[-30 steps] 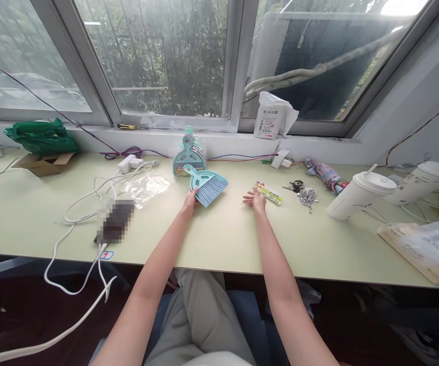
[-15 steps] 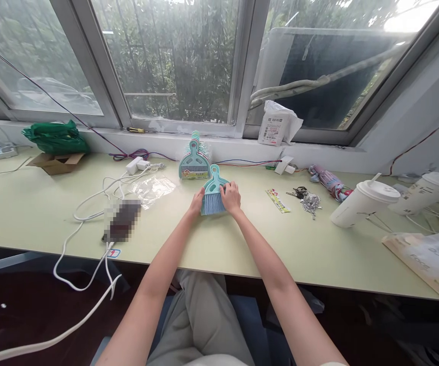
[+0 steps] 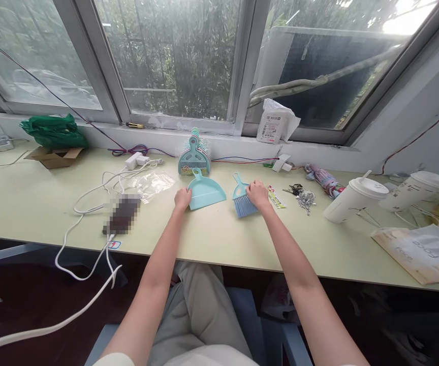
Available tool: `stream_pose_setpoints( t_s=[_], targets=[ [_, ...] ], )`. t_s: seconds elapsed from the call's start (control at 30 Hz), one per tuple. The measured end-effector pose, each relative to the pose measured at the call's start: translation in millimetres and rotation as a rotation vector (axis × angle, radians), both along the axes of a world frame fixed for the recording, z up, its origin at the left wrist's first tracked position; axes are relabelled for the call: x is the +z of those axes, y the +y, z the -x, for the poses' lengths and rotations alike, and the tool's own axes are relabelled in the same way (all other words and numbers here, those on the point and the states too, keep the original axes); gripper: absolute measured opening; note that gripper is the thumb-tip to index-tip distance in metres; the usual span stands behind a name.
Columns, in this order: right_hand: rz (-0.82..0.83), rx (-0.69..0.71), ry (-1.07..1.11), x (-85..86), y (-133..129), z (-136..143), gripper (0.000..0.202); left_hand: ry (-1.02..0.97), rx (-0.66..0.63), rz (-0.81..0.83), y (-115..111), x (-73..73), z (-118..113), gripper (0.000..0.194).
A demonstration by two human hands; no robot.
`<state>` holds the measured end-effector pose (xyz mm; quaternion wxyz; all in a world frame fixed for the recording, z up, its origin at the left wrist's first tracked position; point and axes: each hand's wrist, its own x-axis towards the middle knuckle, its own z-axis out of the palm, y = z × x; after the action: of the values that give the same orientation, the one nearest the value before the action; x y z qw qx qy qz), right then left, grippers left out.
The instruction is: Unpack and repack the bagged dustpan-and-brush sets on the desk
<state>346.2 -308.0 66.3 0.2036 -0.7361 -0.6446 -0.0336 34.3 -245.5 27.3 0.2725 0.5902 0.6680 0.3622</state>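
My left hand (image 3: pixel 183 198) grips the left edge of a light teal dustpan (image 3: pixel 206 193), which is held over the table with its handle pointing away from me. To its right, my right hand (image 3: pixel 257 193) is closed on the right side of a matching teal hand brush (image 3: pixel 244 202), its blue-grey bristles facing me. A gap separates the dustpan from the brush. Behind the dustpan stands a row of similar dustpan-and-brush sets (image 3: pixel 194 156). A printed label card (image 3: pixel 276 196) lies just right of my right hand, partly covered by it.
Left of the dustpan lie clear plastic wrapping (image 3: pixel 154 185), white cables and a blurred dark object (image 3: pixel 122 215). A bunch of keys (image 3: pixel 305 199), a folded umbrella (image 3: pixel 324 180), white cups (image 3: pixel 355 199) and a paper bag (image 3: pixel 421 252) lie to the right. The windowsill runs behind.
The brush and dustpan, together before, are now apart. My right hand has moved right with the brush; my left hand has moved left with the dustpan.
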Motion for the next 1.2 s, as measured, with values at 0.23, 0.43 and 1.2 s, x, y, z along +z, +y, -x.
stream_pose_setpoints(
  t_s=[0.23,0.43,1.2],
  targets=[
    [0.096,-0.099,-0.158,-24.3,6.1,-19.0,0.030,0.148,0.054,-0.097,4.7,7.2,-7.9,0.029],
    [0.293,-0.150,-0.151,-8.9,25.7,8.9,0.035,0.139,-0.046,-0.053,22.1,14.7,-13.8,0.014],
    [0.131,0.189,-0.271,5.0,40.5,75.3,0.036,0.730,-0.664,-0.397,-1.8,10.4,-82.2,0.018]
  ],
)
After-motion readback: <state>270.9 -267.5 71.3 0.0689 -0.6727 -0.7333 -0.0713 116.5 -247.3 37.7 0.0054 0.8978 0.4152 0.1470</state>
